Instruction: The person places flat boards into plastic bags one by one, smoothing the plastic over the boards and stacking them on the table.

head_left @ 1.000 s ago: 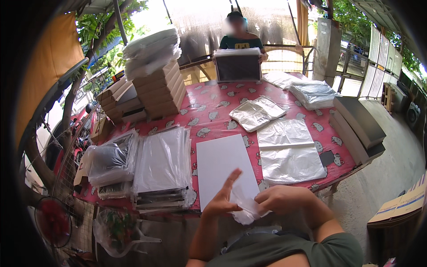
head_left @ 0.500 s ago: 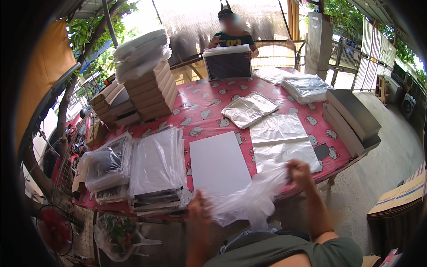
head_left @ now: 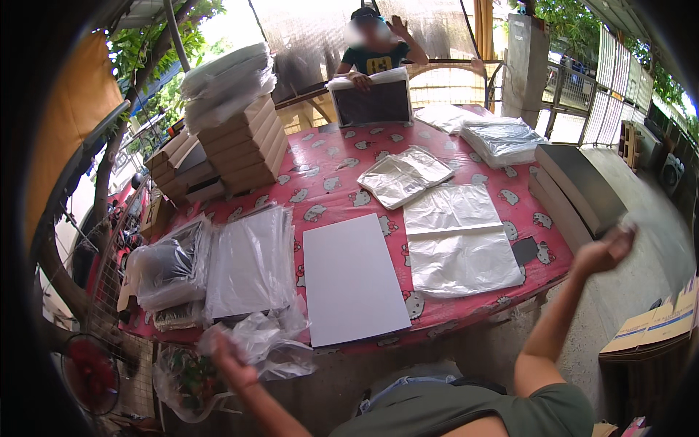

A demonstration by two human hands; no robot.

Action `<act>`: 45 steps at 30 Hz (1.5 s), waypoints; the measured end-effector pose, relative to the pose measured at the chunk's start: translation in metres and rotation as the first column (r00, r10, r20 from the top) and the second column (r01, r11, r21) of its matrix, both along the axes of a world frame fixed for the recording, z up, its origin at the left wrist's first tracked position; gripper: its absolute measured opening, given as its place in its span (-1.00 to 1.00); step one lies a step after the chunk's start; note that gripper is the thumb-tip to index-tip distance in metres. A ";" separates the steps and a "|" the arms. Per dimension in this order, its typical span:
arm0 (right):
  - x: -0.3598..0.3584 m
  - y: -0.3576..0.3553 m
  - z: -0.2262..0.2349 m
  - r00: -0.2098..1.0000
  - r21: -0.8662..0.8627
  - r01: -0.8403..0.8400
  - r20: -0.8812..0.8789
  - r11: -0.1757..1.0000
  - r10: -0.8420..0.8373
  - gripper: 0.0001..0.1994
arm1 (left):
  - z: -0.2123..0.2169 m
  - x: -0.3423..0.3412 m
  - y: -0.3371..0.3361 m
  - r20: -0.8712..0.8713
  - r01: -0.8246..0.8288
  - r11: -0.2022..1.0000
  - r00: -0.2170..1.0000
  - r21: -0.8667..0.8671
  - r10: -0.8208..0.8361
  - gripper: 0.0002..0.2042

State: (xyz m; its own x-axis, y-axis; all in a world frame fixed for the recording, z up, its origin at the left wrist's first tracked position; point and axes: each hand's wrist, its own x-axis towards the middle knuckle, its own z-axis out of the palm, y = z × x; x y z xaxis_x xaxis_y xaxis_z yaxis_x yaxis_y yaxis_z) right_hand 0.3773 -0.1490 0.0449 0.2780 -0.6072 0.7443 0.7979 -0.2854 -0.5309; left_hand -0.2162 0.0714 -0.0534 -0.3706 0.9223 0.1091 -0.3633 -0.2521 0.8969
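One white board shows mid-frame, with two pale plastic piles to its right. Two plastic-wrapped stacks occupy the lower left; one person appears at top.

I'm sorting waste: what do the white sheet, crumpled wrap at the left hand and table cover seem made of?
White sheet: probably matte card, lying flat, straight-edged.
Crumpled wrap: likely thin plastic film, glossy, translucent, creased.
Table cover: perhaps vinyl, its smooth printed surface reflecting light.

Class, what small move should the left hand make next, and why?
Probably draw the crumpled plastic clear of the plastic-covered stack: it lies bunched over the near end, overhanging the table, and the left hand is beside it.
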 end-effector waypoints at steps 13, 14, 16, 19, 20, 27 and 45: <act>-0.033 0.044 -0.072 0.030 -0.331 -0.702 -0.899 -0.631 0.438 0.00 | 0.012 0.320 -0.114 0.163 0.923 -0.214 -0.169 -0.319 -0.972 -0.67; -0.043 0.041 -0.062 -0.434 -0.058 -0.578 -0.823 -0.814 0.367 0.03 | 0.023 0.326 -0.116 0.183 0.873 -0.276 -0.219 -0.401 -0.958 -0.72; -0.061 0.029 -0.043 -0.696 0.253 -0.398 -0.710 -0.882 0.110 -0.09 | 0.029 0.343 -0.116 0.032 0.900 -0.251 -0.257 -0.356 -0.966 -0.74; -0.039 0.019 -0.061 -0.121 -0.191 -0.527 -0.948 -0.828 0.295 -0.47 | 0.044 0.353 -0.122 -0.028 0.973 0.123 0.120 -0.196 -0.992 -0.79; -0.031 0.014 -0.064 -0.148 -0.181 -0.609 -0.930 -0.772 0.336 -0.58 | 0.052 0.358 -0.123 -0.057 0.938 0.285 0.280 -0.195 -0.958 -0.81; -0.005 -0.001 -0.055 -0.151 -0.222 -0.885 -0.695 -0.410 0.703 -0.90 | 0.024 0.387 -0.114 -0.036 0.841 0.533 0.532 -0.092 -0.846 -0.78; 0.031 0.032 -0.050 -0.080 -0.282 -0.927 -0.499 -0.249 0.863 -0.90 | 0.005 0.406 -0.116 -0.052 0.924 0.373 0.369 -0.086 -0.928 -0.84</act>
State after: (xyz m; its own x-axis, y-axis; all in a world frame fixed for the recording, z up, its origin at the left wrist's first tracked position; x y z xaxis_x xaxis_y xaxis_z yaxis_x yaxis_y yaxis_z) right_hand 0.4084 -0.1174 -0.0047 0.2669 0.7186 0.6422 0.3960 0.5257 -0.7528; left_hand 0.1903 -0.0449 -0.0488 0.7261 0.6859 0.0481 -0.2780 0.2289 0.9329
